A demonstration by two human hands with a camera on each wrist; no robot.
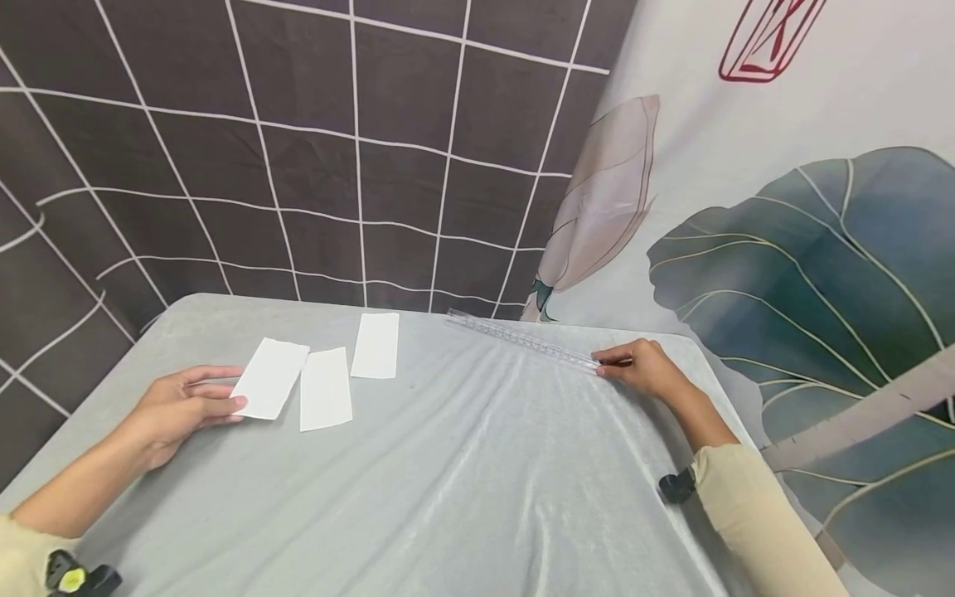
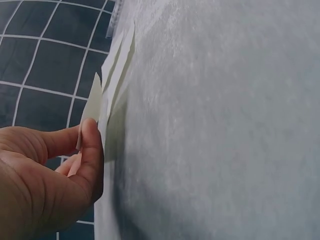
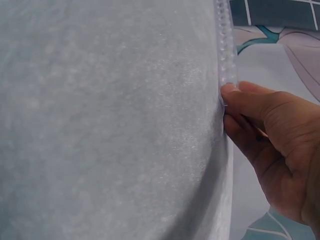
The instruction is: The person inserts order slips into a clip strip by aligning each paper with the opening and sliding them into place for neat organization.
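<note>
- Dark grey backdrop [image 1: 306,182], x1: white grid lines, stands behind the counter and wraps left.
- Counter [image 1: 418,497], x1: covered in pale grey cloth, creased toward the middle and right.
- White curtain [image 1: 686,166], x1, right side: prints are one big blue-green leaf [image 1: 813,240], one pinkish bud [image 1: 604,191], one red mark [image 1: 772,41] up top.
- Sleeves, x2, cream: left sleeve [image 1: 26,555] at lower left corner, right sleeve [image 1: 761,514] at lower right.
- Hands, x2, both bare, well apart. Left hand [image 1: 179,410]: thumb and fingers nearly together, pinching one card by its near left edge. Right hand [image 1: 645,369]: fingers closed down to a pinch on the near right end of the strip.
- Clear plastic strip [image 1: 522,338], x1: ruler-like, row of bumps along it, runs slantwise from the right hand to the counter's back edge. Can't tell how much of it touches the cloth.
- White cards, x3, left half of counter. Held card [image 1: 272,379]: tilted, raised off the cloth. Middle card [image 1: 326,390]: on the cloth, just right of the held one; can't tell if they touch. Far card [image 1: 375,346]: on the cloth near the back edge, apart from the other two.
- Black wrist units, x2: left unit [image 1: 78,578] has a yellow-green spot, right unit [image 1: 676,486] sits at the cuff.
</note>
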